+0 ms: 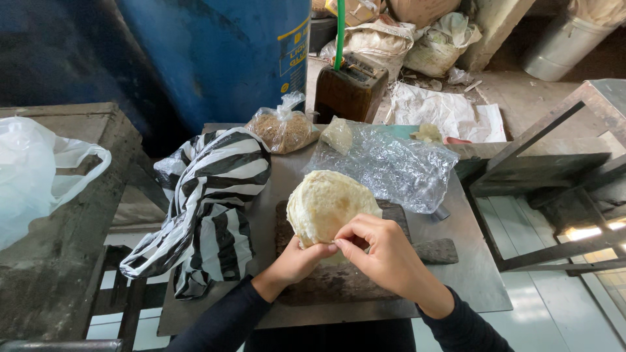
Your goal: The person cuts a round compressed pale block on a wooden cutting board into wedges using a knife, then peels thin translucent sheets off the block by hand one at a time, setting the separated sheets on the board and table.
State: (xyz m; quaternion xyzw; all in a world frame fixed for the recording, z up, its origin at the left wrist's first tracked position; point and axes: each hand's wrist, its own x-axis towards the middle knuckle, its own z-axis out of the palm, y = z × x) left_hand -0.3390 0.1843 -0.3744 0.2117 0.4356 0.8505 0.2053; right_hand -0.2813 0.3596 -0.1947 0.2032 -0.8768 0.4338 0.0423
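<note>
A large blue drum fills the upper left of the frame, standing behind the work surface. Below it, a grey metal table occupies the centre, with a rough wooden bench along the left edge carrying a white plastic bag. A metal frame stands at the right edge.

On the table, left of centre, lies a crumpled black-and-white striped bag, hanging partly over the near edge. Upper centre, a clear plastic sheet is spread flat, just beside the upper right of the flatbreads. A dark wooden board sits at lower centre, under both hands.

Resting on that board, in the centre of the frame, is a stack of pale round flatbreads. A small clear bag of brown grain sits at the table's far edge, and a dark canister with a green tube stands behind it on the floor.

The left hand is curled at the stack's lower edge, fingers closed against it from beneath. The right hand is pinched narrow, thumb and fingertips gripping the edge of the stack where it meets the left hand. Both wrists wear dark sleeves.
</note>
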